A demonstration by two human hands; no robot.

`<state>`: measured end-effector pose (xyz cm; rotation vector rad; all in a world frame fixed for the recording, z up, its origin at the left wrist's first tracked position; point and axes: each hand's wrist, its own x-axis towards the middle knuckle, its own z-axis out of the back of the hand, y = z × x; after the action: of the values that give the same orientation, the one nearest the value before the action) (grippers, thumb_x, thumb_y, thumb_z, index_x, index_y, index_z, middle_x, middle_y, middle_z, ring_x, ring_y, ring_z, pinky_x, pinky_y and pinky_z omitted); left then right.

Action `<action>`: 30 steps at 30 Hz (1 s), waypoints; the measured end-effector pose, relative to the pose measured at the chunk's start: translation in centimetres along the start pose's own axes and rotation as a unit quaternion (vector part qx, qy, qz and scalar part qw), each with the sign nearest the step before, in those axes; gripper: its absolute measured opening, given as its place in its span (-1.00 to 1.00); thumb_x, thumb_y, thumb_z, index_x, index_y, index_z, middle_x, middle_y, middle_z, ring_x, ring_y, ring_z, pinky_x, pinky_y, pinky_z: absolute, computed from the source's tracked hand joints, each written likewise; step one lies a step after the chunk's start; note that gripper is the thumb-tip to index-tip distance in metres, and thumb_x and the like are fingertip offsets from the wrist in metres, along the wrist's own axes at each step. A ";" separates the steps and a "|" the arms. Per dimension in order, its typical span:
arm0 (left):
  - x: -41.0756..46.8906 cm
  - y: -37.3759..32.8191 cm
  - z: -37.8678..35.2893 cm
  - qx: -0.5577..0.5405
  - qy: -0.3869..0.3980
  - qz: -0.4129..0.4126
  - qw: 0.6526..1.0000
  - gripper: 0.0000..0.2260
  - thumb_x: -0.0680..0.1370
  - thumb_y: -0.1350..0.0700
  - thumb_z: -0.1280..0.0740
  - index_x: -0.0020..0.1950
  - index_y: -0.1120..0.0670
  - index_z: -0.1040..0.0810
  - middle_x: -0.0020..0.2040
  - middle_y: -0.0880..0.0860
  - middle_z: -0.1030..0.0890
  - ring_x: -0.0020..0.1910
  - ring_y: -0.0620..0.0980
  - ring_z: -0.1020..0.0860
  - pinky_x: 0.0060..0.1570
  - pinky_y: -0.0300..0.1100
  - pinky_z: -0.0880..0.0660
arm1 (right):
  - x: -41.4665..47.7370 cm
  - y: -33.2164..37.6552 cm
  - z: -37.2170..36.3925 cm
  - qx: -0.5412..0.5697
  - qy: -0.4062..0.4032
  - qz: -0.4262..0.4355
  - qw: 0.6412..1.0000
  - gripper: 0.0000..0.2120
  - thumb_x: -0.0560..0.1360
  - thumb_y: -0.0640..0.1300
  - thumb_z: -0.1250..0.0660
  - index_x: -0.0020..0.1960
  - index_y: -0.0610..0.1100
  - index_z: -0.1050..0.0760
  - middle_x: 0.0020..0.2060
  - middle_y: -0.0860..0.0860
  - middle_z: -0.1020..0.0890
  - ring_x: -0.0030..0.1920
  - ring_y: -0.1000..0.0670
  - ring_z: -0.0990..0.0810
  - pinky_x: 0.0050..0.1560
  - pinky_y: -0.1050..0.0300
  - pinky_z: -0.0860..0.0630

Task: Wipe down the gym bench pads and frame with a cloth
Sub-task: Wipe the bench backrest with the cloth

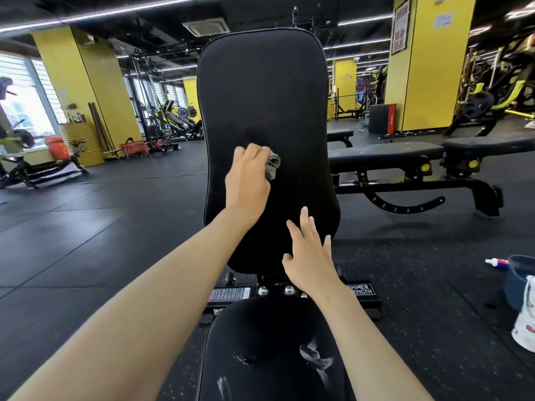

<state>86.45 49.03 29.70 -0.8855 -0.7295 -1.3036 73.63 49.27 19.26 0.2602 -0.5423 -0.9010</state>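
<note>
A black back pad [266, 91] of the gym bench stands raised in front of me. My left hand [249, 178] grips a grey cloth [272, 164] and presses it against the pad's middle. My right hand [308, 253] lies with straight, spread fingers on the pad's lower right part. The black seat pad [260, 342] is at the bottom centre, with wet streaks and droplets on it. Between the two pads shows the black frame [278, 290] with chrome bolts and a label.
Another black bench [405, 166] stands to the right. A dark blue bucket [518, 282] with a spray bottle [496, 261] and a white bag [525, 322] sit at the right edge. Yellow pillars and weight machines fill the background on black rubber flooring.
</note>
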 end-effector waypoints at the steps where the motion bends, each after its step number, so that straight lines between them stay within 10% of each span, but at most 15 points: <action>1: -0.9 -0.3 -0.5 0.001 0.019 -0.021 1.000 -0.61 0.44 0.43 -0.19 0.19 0.13 -0.55 0.11 0.02 -0.53 0.07 0.06 -0.36 -0.33 -0.08 -0.38 | 0.0 -0.1 0.0 -0.001 0.007 -0.003 1.000 -0.36 0.60 -0.16 -0.19 0.58 -0.08 0.07 0.53 -0.04 0.34 0.55 -0.06 0.26 0.50 -0.23 0.14; 6: -3.9 0.3 -1.2 0.024 0.095 -0.168 0.981 -0.64 0.39 0.42 -0.32 0.12 0.13 -0.59 0.04 0.00 -0.58 0.02 0.02 -0.41 -0.41 -0.18 -0.37 | -0.1 -0.4 0.1 0.011 0.021 -0.012 1.000 -0.36 0.60 -0.16 -0.19 0.57 -0.08 0.04 0.54 -0.02 0.32 0.55 -0.05 0.24 0.49 -0.23 0.16; 11: 0.3 0.7 -0.1 -0.040 -0.084 0.041 0.995 -0.61 0.44 0.37 -0.13 0.15 0.14 -0.59 0.06 0.04 -0.57 0.05 0.06 -0.36 -0.37 -0.12 -0.35 | 0.2 -0.2 -0.1 0.031 0.032 -0.013 0.999 -0.37 0.59 -0.19 -0.20 0.57 -0.08 0.01 0.53 -0.04 0.32 0.55 -0.08 0.23 0.50 -0.24 0.17; 19: -3.2 1.3 -1.3 -0.020 0.096 -0.142 0.985 -0.56 0.38 0.46 -0.30 0.20 0.13 -0.58 0.08 0.00 -0.57 0.05 -0.05 -0.34 -0.43 -0.19 -0.38 | 0.7 -0.1 0.2 0.036 0.032 -0.014 0.999 -0.37 0.59 -0.18 -0.18 0.57 -0.05 0.02 0.55 -0.05 0.28 0.55 -0.10 0.21 0.50 -0.18 0.19; 30: 5.3 0.7 6.2 -0.068 -0.014 0.069 0.995 -0.60 0.51 0.33 -0.19 0.32 0.09 -0.46 0.15 0.07 -0.45 0.20 0.05 -0.37 -0.09 -0.02 -0.42 | 3.6 5.2 8.4 -0.113 -0.102 0.048 0.987 -0.35 0.58 -0.17 -0.19 0.57 -0.14 0.06 0.53 -0.19 0.25 0.55 -0.19 0.20 0.50 -0.20 0.07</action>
<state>88.05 51.87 37.20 -1.0479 -0.5965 -1.2303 74.26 49.60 29.74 -0.0641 -0.6306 -0.8915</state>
